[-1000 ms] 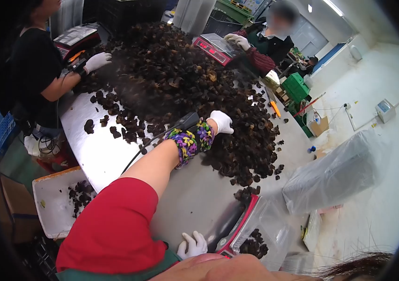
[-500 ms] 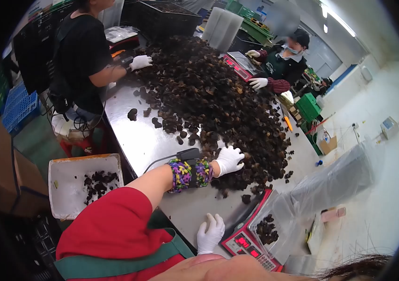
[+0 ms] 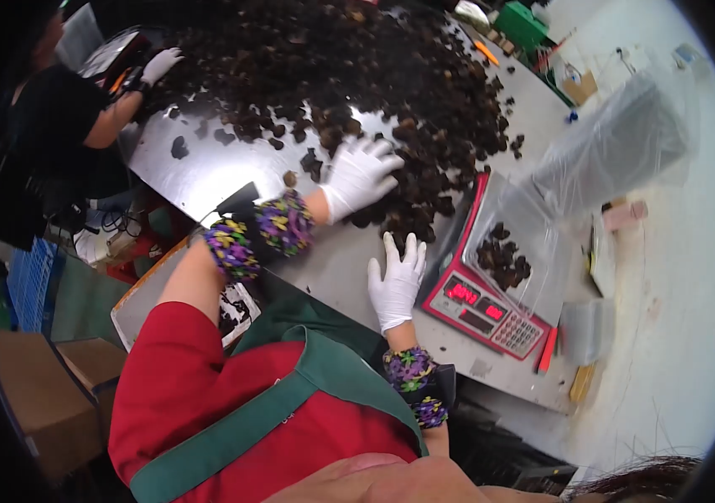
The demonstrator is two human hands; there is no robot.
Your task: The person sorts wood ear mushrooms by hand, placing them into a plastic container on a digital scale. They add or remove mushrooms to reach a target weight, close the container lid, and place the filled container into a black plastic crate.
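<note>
My white-gloved left hand (image 3: 361, 178) lies over the near edge of a big heap of dark brown, dried mushroom-like pieces (image 3: 332, 71), its fingers spread. My right hand (image 3: 397, 283), gloved in white too, is just below, fingers apart and fingertips right at the lowest pieces of the heap. To its right stands a red digital scale (image 3: 485, 310) with lit red digits. A clear plastic bag (image 3: 533, 205) lies across the scale's pan, with a small batch of dark pieces (image 3: 504, 258) showing there.
The metal table (image 3: 315, 281) has its near edge against my body. On the left, a co-worker's gloved hand (image 3: 161, 64) reaches to the heap. A white tub (image 3: 141, 306) stands below my left arm. Plastic sheeting (image 3: 617, 142) and an orange-handled tool (image 3: 486, 52) lie at the right.
My view has swung down and toward the scale. My right hand has moved from the near table edge up to the heap. My left hand has drawn back leftward, fingers more spread.
</note>
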